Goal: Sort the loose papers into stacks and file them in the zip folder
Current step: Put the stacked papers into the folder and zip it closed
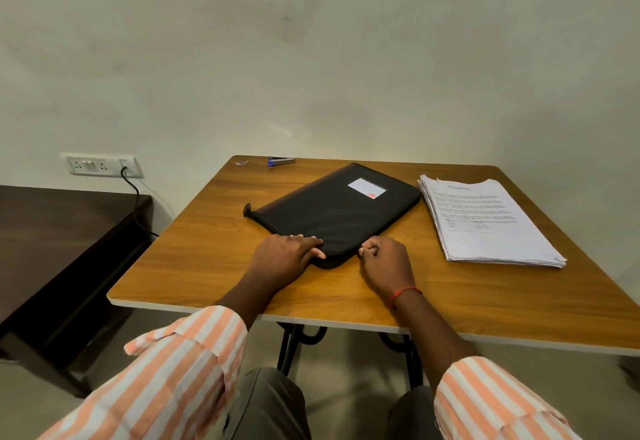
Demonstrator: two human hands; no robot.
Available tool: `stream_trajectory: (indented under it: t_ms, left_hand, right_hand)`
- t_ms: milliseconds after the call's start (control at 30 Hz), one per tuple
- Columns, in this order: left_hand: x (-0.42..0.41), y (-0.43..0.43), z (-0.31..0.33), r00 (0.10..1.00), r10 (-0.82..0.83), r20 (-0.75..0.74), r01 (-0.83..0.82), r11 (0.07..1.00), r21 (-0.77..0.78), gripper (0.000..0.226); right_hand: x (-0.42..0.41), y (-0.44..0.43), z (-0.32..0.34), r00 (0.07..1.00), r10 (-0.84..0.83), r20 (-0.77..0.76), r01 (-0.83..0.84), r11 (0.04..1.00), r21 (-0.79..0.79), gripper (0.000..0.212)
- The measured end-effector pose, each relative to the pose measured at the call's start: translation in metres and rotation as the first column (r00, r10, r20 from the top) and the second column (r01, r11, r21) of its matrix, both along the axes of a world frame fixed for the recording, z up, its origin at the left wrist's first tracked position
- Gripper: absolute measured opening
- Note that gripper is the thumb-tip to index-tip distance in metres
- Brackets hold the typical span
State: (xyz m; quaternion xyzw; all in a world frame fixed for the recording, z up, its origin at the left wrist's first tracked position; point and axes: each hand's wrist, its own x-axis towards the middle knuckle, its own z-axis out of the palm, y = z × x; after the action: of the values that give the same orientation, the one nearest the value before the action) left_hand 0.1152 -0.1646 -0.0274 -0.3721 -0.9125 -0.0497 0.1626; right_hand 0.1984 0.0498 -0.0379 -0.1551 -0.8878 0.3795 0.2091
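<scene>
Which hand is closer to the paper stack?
Right. The right hand sits at the zip folder's near edge, left of the paper stack; the left hand lies farther left.

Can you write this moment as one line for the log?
left hand: presses zip folder corner | right hand: pinches folder edge | papers: one stack right of folder, not filed

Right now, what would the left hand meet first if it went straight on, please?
Probably the right hand, curled at the near edge of the black fabric zip folder; the left hand rests on its corner.
</scene>
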Motion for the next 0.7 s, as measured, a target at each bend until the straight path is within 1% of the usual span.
stream_trajectory:
  t_ms: [67, 100, 200, 267, 333, 367, 433, 533, 600, 700]
  left_hand:
    - [0.002, -0.001, 0.001, 1.000, -0.011, -0.015, 0.011, 1.000, 0.007, 0.079]
    - [0.002, -0.001, 0.002, 1.000, -0.016, -0.021, 0.016, 1.000, 0.004, 0.074]
    - [0.002, -0.001, 0.003, 0.999, -0.017, -0.031, 0.017, 1.000, 0.008, 0.049]
    - [0.001, 0.002, 0.003, 1.000, 0.001, -0.028, -0.001, 1.000, -0.029, 0.047]
    - [0.003, 0.005, 0.003, 0.999, 0.024, -0.042, -0.027, 0.997, -0.077, 0.047]
    - [0.002, 0.006, 0.003, 0.998, 0.025, -0.051, -0.029, 0.996, -0.079, 0.047]
    - [0.003, 0.006, 0.002, 0.999, 0.004, -0.041, -0.006, 0.999, -0.037, 0.047]
    - [0.001, -0.003, 0.002, 0.998, -0.046, 0.045, 0.042, 0.996, 0.084, 0.049]
    - [-0.006, -0.012, 0.002, 0.990, -0.005, 0.140, -0.013, 0.992, 0.125, 0.053]
    - [-0.018, -0.023, 0.007, 0.961, 0.079, 0.264, -0.115, 0.986, 0.124, 0.064]
  right_hand:
    - [0.004, 0.002, 0.000, 0.999, -0.034, -0.033, 0.033, 0.999, -0.037, 0.016]
    - [0.006, 0.002, 0.000, 0.997, -0.060, -0.044, 0.059, 0.998, -0.031, 0.015]
    - [0.009, -0.003, 0.003, 0.996, -0.082, -0.021, 0.082, 0.997, 0.010, 0.016]
    - [0.011, -0.016, 0.002, 1.000, 0.006, 0.019, -0.007, 0.999, 0.035, 0.017]
    - [0.017, -0.035, 0.001, 0.993, 0.111, 0.041, -0.114, 0.990, 0.087, 0.014]
    - [0.019, -0.042, 0.001, 0.990, 0.134, 0.038, -0.138, 0.985, 0.102, 0.013]
    - [0.022, -0.047, 0.003, 0.991, 0.131, 0.015, -0.132, 0.988, 0.084, 0.013]
    - [0.022, -0.040, 0.005, 0.995, 0.094, -0.025, -0.094, 0.996, 0.005, 0.015]
    - [0.023, -0.037, 0.004, 0.996, 0.065, -0.055, -0.067, 0.997, -0.035, 0.016]
    - [0.026, -0.037, 0.003, 0.994, 0.032, -0.105, -0.044, 0.993, -0.108, 0.017]
